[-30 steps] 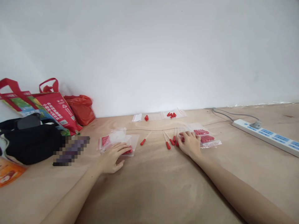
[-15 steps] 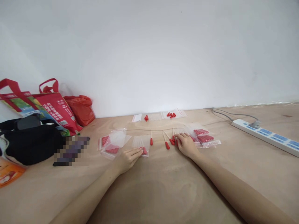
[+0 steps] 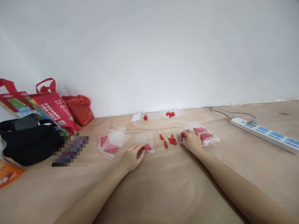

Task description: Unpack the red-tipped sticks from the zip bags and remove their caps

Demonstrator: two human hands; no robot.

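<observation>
My left hand rests on the wooden tabletop, its fingertips holding the near edge of a small clear zip bag of red-tipped droppers. My right hand lies curled at the left edge of a pile of clear bags with red pieces, fingers pinched on something red that I cannot make out. Between the hands lie three loose droppers with red bulbs. Another heap of clear bags sits left of my left hand.
Red shopping bags, a red plastic bag and a black bag crowd the left by the wall. Flat bags with red bulbs lie at the wall. A white power strip runs along the right.
My left hand drew one small bag out of the left heap and slid it rightward to the middle. My right hand shifted slightly right toward the right pile.
</observation>
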